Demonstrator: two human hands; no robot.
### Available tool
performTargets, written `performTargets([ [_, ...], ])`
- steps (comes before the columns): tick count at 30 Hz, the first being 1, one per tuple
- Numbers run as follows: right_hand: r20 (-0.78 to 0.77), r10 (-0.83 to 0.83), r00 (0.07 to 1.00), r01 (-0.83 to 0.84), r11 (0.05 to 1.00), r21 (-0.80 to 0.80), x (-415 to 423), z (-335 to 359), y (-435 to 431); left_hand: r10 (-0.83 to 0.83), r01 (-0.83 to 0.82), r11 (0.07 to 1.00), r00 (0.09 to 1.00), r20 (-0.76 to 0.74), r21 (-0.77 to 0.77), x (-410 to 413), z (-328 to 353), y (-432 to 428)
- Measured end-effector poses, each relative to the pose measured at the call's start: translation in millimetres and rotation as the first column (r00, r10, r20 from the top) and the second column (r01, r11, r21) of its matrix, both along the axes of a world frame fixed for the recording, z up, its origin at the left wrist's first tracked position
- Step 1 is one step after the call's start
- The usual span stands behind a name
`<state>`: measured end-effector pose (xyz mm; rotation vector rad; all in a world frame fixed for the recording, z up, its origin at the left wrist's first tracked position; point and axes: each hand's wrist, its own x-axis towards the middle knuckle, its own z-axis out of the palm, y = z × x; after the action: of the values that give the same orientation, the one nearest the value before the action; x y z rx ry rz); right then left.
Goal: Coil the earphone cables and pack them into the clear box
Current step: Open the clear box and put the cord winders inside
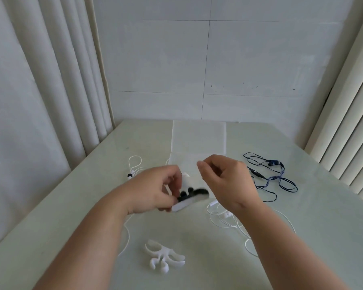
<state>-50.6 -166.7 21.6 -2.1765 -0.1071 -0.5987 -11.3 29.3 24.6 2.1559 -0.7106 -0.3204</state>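
Pale tabletop (314, 227), curtains (40, 101) either side, tiled wall (197, 59) behind: my left hand (155, 190) grips a white winder (187, 203); my right hand (225, 181), I cannot tell.

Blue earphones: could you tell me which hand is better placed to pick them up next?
Probably the right hand: it is beside the blue earphones, while the left hand grips a winder.

Soft even daylight, motion-blurred hands, wide-angle edge bending.
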Motion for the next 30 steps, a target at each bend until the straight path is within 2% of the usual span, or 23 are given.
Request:
performTargets([
  [3, -0.065, 0.041, 0.997, -0.037, 0.998, 0.052, 0, 2, 0, 0.154, -0.133, 0.973, 0.983, 0.101, -0.188, 0, 2, -3],
  [6, -0.140, 0.091, 0.986, -0.073, 0.989, 0.129, 2, 1, 3, 0.260, -0.223, 0.950, 0.952, 0.162, -0.218, 1, 0, -6],
  [10, -0.185, 0.143, 0.972, -0.056, 0.911, 0.409, 8, 2, 7, 0.274, -0.232, 0.949, 0.942, 0.196, -0.212, 0, 0, -8],
  [12, -0.182, 0.116, 0.977, -0.026, 0.899, 0.436, 10, 1, 8, 0.267, -0.221, 0.950, 0.942, 0.205, -0.222, -1, 0, -9],
  [15, -0.131, -0.017, 0.991, 0.070, 0.912, 0.404, 13, -1, 6, 0.234, -0.188, 0.952, 0.956, 0.179, -0.242, 2, 1, -7],
  [18, -0.089, -0.128, 0.988, 0.151, 0.925, 0.349, 16, -3, 1, 0.089, -0.086, 0.995, 0.993, 0.077, -0.044, 4, 2, 4],
  [22, -0.137, -0.087, 0.987, 0.114, 0.973, 0.201, 21, -7, -3, -0.076, 0.109, 0.959, 0.988, -0.132, 0.261, 3, 4, 15],
  [25, -0.157, -0.099, 0.983, 0.119, 0.984, 0.128, 23, -9, -7, -0.147, 0.226, 0.912, 0.959, -0.241, 0.344, 2, 4, 18],
  [30, -0.107, -0.143, 0.984, 0.153, 0.984, 0.093, 17, -12, -10, -0.188, 0.278, 0.870, 0.951, -0.246, 0.408, 1, 5, 19],
])
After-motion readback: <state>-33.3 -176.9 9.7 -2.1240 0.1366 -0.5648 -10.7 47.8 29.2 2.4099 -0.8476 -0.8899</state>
